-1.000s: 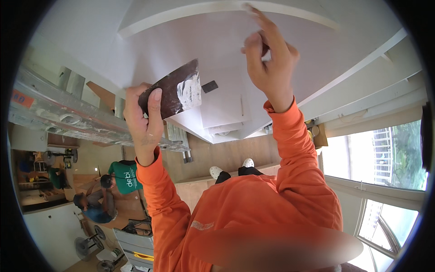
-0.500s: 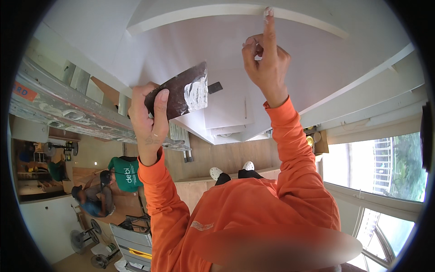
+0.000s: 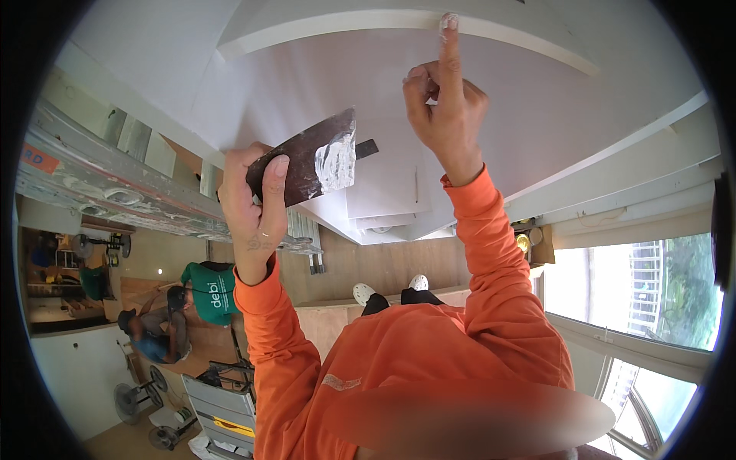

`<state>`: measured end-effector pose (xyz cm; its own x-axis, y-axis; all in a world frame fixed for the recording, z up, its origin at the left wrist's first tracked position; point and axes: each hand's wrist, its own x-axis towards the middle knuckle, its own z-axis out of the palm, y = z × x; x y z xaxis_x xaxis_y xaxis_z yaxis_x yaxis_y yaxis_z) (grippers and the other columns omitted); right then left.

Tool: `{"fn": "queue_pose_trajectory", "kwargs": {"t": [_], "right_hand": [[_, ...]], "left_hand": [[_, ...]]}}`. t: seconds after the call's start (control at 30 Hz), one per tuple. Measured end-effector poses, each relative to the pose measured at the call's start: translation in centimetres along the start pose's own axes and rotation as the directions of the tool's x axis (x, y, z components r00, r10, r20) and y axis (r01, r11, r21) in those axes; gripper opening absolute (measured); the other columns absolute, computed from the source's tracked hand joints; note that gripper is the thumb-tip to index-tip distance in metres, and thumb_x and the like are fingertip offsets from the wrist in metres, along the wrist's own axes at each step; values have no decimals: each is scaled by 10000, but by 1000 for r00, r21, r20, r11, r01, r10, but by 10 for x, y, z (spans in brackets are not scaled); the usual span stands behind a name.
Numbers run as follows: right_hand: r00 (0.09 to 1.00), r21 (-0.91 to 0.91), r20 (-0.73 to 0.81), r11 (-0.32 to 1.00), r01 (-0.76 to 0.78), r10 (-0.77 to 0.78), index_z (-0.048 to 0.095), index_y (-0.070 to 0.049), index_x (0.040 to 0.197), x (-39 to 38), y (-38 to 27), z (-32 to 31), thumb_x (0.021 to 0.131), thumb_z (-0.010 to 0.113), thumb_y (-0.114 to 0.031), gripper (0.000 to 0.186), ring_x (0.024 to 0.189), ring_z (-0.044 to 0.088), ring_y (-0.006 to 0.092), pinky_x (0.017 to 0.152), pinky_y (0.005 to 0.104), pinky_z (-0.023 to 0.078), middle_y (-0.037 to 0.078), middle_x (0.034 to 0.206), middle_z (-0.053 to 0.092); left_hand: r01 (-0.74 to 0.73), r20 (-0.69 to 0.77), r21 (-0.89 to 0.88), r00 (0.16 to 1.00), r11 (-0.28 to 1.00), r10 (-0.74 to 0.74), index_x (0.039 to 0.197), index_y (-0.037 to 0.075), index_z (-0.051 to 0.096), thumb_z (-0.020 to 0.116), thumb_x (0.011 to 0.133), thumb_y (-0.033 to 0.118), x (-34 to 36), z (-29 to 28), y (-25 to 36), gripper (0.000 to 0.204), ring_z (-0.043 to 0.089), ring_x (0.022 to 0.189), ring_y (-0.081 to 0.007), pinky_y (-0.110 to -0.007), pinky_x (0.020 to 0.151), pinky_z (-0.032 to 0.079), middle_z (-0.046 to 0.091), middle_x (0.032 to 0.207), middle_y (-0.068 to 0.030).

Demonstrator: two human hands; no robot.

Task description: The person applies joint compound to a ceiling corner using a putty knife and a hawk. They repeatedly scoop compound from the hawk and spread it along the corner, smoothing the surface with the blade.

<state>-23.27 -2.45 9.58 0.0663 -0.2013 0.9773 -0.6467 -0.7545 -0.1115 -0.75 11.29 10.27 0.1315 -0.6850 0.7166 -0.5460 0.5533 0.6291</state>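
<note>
My left hand (image 3: pixel 253 184) is wrapped around a dark, flat putty plate (image 3: pixel 295 165), thumb on its face. A thick smear of white putty (image 3: pixel 335 162) lies toward the plate's right end. Past that end shows a small dark strip (image 3: pixel 368 149); I cannot tell whether it is joined to the plate. Up to the right, my right hand (image 3: pixel 448 103) holds nothing. Its index finger is stretched upward, with white putty on the tip, at the curved white trim (image 3: pixel 345 19). The other fingers are curled.
A paint-spattered metal ladder (image 3: pixel 130 192) crosses the left side. Below it, two people (image 3: pixel 208 291) are low down near wooden boards. Fans (image 3: pixel 136 395) stand at lower left, beside a grey folding workbench (image 3: pixel 218 406). Windows (image 3: pixel 644 284) are on the right.
My right hand has shifted slightly left, its fingertip still at the trim. The putty plate has moved a little right in view, still held by my left hand.
</note>
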Motion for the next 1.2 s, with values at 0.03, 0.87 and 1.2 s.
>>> {"fn": "queue_pose_trajectory", "kwargs": {"t": [0.03,0.87,1.2], "right_hand": [[1000,3,0,1000,-4,4,403,39,1493,0,-1,1,770,616,41,753,429,504,93,470,221,466,3,588,617],[979,438,61,876,-202,195,385,12,1487,5,-8,-33,945,487,-14,552,534,616,109,474,201,452,67,660,638],[985,-67,55,985,-159,163,540,0,1407,20,-5,-45,858,599,-24,553,409,481,92,431,255,403,25,524,513]], "left_hand": [[8,1,-5,1000,1000,-8,994,5,532,640,984,116,0,0,0,155,509,678,-125,-265,648,438,623,814,-76],[66,-2,-147,998,987,-67,995,14,566,657,993,188,0,-1,2,197,427,665,-74,-226,595,361,546,759,-4],[36,-23,-88,999,996,-38,991,17,563,658,991,189,0,0,-1,197,436,681,-88,-239,616,378,553,771,-19]]}}
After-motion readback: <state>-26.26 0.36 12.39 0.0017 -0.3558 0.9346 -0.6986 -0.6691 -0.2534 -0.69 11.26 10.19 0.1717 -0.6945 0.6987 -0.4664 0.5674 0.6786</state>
